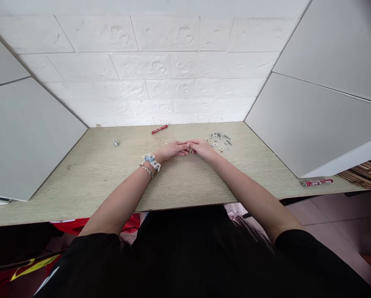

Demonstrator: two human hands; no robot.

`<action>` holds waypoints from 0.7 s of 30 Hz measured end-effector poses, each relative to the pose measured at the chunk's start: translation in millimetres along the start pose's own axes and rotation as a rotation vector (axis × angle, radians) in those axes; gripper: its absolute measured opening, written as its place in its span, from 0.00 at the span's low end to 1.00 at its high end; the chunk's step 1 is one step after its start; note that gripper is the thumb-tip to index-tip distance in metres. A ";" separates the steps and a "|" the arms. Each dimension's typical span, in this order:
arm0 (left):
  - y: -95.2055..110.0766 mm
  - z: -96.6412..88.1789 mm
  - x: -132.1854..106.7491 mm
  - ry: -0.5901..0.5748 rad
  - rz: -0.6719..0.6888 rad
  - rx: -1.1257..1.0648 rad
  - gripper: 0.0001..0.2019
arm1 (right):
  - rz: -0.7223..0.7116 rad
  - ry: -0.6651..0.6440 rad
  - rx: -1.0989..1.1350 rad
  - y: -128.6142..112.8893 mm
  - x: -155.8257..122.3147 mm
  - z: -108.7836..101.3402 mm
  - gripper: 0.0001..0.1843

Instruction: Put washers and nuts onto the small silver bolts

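Note:
My left hand (177, 149) and my right hand (201, 148) meet fingertip to fingertip low over the middle of the table. Both are closed in a pinch; whatever small piece is between them is hidden by the fingers. Just right of my right hand lies a loose group of metal bolts (219, 135), with several flat washers (222, 149) on its near side. Off to the left, a single bolt (116, 142) with hardware on it rests apart from the others. A scrunchie and a chain bracelet circle my left wrist.
A red tube (159, 129) lies near the white brick-pattern wall (173, 89). Another red tube (316, 182) is by the table's right front edge, beside a woven basket (367, 174). Grey panels (33, 136) flank both sides of the wooden tabletop (185, 186).

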State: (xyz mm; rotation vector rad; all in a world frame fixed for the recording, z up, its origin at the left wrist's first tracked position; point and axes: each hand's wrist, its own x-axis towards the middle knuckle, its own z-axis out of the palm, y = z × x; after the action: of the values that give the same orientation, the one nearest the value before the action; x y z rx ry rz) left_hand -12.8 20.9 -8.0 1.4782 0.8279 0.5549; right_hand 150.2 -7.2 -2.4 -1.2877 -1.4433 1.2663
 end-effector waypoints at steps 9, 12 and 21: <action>-3.7 -1.5 0.6 -0.019 0.050 0.109 0.19 | -0.018 -0.042 0.021 6.8 7.7 0.2 0.07; -1.7 0.0 -1.2 -0.019 0.067 0.150 0.17 | -0.028 -0.051 0.002 6.7 6.7 -0.4 0.07; 6.1 6.9 -6.3 0.060 0.100 0.307 0.16 | 0.046 -0.066 0.052 -0.1 0.6 -4.2 0.05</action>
State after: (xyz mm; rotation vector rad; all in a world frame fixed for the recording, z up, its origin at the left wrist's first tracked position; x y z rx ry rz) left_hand -10.5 12.0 -1.8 1.7978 0.9202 0.5669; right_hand 154.2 -5.9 -1.6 -1.2621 -1.4246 1.3797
